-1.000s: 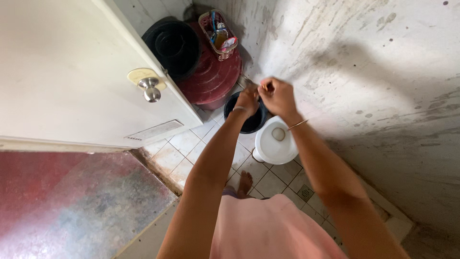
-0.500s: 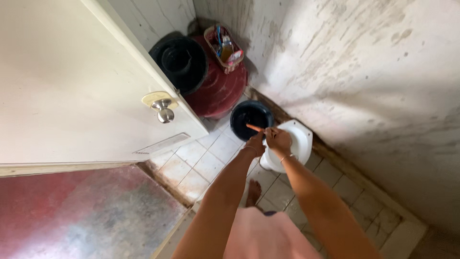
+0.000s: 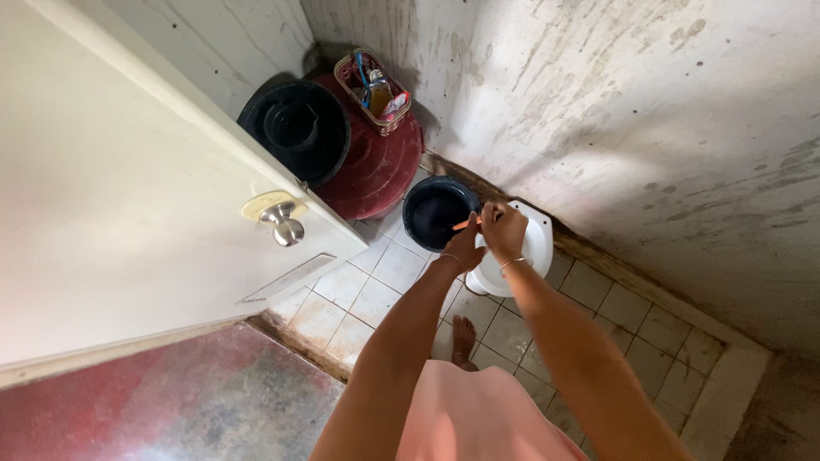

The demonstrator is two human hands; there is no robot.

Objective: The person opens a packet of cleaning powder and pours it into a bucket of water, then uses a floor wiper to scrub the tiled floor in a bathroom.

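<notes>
The thin orange stick-like object [image 3: 462,224] sat between my two hands in the head view, raised over the near edge of the small dark round bucket [image 3: 436,211] and the rim of the white floor-level toilet bowl [image 3: 534,248]. Its long axis ran roughly level, from the right hand [image 3: 502,229] out toward the left and a little down, so its free end pointed over the bucket. My right hand was curled shut around one end of the stick, fingers narrow. My left hand [image 3: 462,249] lay just below and beside it, fingers bent close, touching or nearly touching the stick; I could not tell whether it truly gripped it. The right hand was the nearer one, and both wrists wore thin bangles.

Further back in the same view, a woven basket [image 3: 370,75] rested on the lid of the big dark-red round barrel [image 3: 378,162] in the corner. It held upright packages: a small amber bottle, something blue and a flat pink-and-white packet, with labels too small to make out. A black round tub [image 3: 295,128] leaned beside the barrel. The cream door [image 3: 128,222] with a metal knob [image 3: 284,224] stood open at left, a pale rectangular plate low on its face. My bare foot [image 3: 464,335] stood on the white floor tiles [image 3: 376,290].
</notes>
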